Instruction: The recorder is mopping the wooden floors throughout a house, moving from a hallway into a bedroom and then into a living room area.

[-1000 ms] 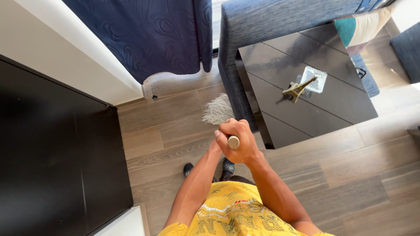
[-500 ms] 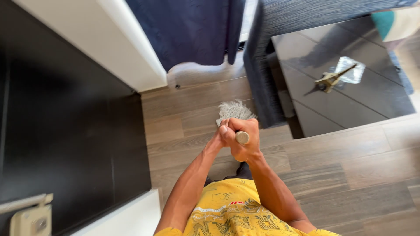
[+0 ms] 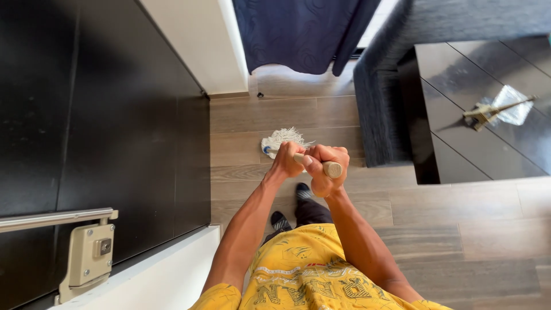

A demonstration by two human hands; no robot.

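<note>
Wood plank floor [image 3: 459,229] under you. Black cabinet [image 3: 103,115] is left of the mop head, glossy black bench [image 3: 488,74] to its right, dark blue curtain [image 3: 298,28] beyond it. White string mop head [image 3: 281,139] sits on the floor just ahead of your shoes [image 3: 290,206]. Your left hand [image 3: 287,161] and right hand [image 3: 324,169] are both fisted tight around the wooden mop handle [image 3: 331,169], right one nearest the handle's end.

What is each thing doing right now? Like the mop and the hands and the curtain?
Left hand: shut on the mop handle.
Right hand: shut on the handle top.
Mop: head down on the wooden floor.
Curtain: hanging.
Black door: cannot tell if shut.
</note>
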